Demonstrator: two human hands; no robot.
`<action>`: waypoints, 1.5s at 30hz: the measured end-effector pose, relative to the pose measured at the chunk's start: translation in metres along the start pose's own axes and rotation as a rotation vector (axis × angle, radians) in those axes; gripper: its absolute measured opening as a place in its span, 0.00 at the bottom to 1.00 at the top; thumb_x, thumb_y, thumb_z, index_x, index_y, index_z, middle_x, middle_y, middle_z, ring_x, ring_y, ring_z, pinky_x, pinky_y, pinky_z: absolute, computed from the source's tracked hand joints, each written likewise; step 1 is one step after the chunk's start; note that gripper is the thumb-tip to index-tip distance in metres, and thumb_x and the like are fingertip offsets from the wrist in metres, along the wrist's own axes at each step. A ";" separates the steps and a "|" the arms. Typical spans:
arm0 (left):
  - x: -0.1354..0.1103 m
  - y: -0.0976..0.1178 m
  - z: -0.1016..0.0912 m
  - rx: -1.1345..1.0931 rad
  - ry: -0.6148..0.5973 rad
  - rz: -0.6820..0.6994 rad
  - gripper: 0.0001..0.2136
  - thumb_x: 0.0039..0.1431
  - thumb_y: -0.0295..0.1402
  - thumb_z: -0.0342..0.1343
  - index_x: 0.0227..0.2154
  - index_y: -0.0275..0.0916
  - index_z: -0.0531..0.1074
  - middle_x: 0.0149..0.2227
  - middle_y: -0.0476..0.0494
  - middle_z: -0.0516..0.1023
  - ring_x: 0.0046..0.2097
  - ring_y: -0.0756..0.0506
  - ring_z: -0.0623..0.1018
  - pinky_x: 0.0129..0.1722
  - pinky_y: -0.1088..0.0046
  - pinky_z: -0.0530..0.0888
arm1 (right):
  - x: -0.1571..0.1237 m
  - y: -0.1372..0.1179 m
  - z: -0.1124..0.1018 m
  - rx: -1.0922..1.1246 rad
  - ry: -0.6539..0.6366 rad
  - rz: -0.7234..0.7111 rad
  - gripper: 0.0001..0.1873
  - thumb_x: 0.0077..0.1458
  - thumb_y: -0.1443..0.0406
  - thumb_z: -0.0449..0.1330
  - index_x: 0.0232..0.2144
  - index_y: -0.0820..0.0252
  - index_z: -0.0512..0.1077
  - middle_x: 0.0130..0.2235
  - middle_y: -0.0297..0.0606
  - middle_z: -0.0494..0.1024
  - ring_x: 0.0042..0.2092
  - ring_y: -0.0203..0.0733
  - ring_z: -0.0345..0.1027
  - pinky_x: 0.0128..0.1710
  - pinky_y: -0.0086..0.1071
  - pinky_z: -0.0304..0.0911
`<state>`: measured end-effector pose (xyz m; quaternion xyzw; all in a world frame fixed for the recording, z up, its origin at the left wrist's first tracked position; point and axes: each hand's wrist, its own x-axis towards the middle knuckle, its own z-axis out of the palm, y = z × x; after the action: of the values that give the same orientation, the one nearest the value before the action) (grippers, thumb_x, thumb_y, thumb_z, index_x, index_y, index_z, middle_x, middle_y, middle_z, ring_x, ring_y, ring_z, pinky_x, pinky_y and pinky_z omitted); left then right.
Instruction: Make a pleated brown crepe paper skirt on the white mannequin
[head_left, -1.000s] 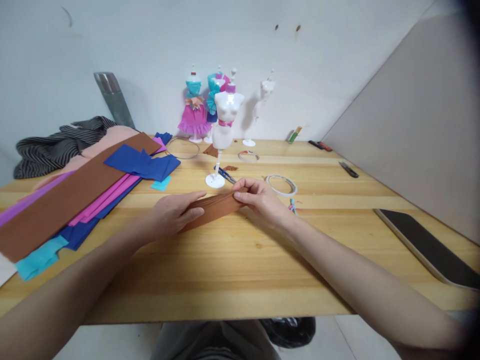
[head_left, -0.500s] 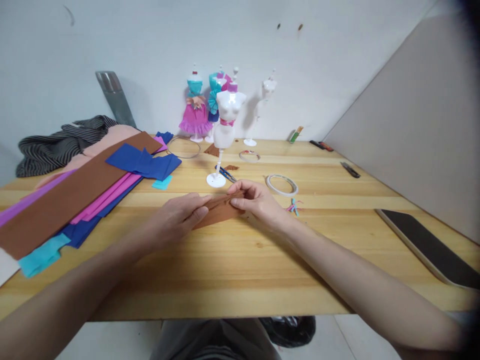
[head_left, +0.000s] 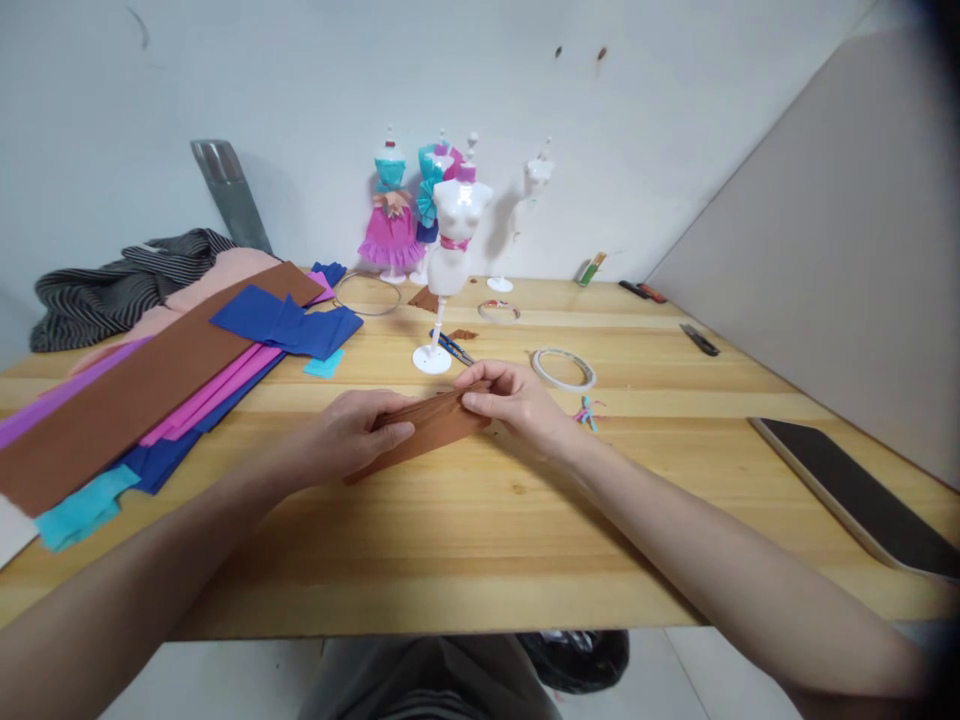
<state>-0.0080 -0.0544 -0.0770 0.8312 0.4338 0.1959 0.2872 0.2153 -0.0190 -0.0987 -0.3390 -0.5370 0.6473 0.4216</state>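
Between my two hands a folded strip of brown crepe paper (head_left: 431, 430) is held just above the table, creased along its upper edge. My left hand (head_left: 356, 430) pinches its left part between thumb and fingers. At the strip's right end, my right hand (head_left: 506, 395) grips it with thumb and bent forefinger. Right behind the strip stands a white mini mannequin (head_left: 452, 230) with a pink band at the waist and one at the neck. Blue-handled scissors or snips (head_left: 452, 347) lie partly behind its base.
Layered crepe paper sheets (head_left: 150, 380) and a striped cloth (head_left: 127, 285) cover the left side. Dressed mannequins (head_left: 391, 220) stand by the wall. A tape roll (head_left: 564, 369), paper scraps (head_left: 587, 412), a thread snipper (head_left: 700, 340) and a dark flat tablet-like object (head_left: 855, 490) lie rightward.
My left hand has slid slightly left along the brown strip, so a longer, flatter stretch shows between the hands. My right hand has stayed nearly in place.
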 end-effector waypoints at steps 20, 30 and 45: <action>-0.002 0.001 0.018 0.228 0.209 -0.007 0.27 0.54 0.29 0.53 0.59 0.39 0.61 0.51 0.40 0.76 0.49 0.41 0.76 0.47 0.63 0.72 | -0.003 -0.001 0.006 -0.006 0.041 -0.017 0.10 0.35 0.69 0.66 0.27 0.61 0.72 0.25 0.30 0.75 0.26 0.32 0.65 0.28 0.27 0.56; -0.005 0.004 0.011 -0.017 0.196 -0.048 0.24 0.55 0.34 0.52 0.56 0.38 0.66 0.52 0.40 0.75 0.51 0.40 0.75 0.51 0.62 0.71 | -0.003 0.001 0.009 -0.033 0.001 -0.008 0.12 0.36 0.68 0.66 0.28 0.60 0.71 0.25 0.30 0.74 0.25 0.32 0.65 0.27 0.28 0.57; -0.005 0.006 0.010 0.229 0.100 -0.023 0.15 0.59 0.26 0.43 0.43 0.38 0.73 0.41 0.41 0.78 0.45 0.42 0.75 0.47 0.63 0.71 | -0.005 0.002 0.009 -0.192 -0.015 -0.033 0.12 0.39 0.65 0.66 0.30 0.59 0.71 0.25 0.31 0.73 0.26 0.35 0.65 0.27 0.29 0.58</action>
<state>-0.0011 -0.0644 -0.0810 0.8428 0.4765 0.1829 0.1705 0.2087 -0.0278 -0.0993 -0.3643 -0.6051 0.5882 0.3939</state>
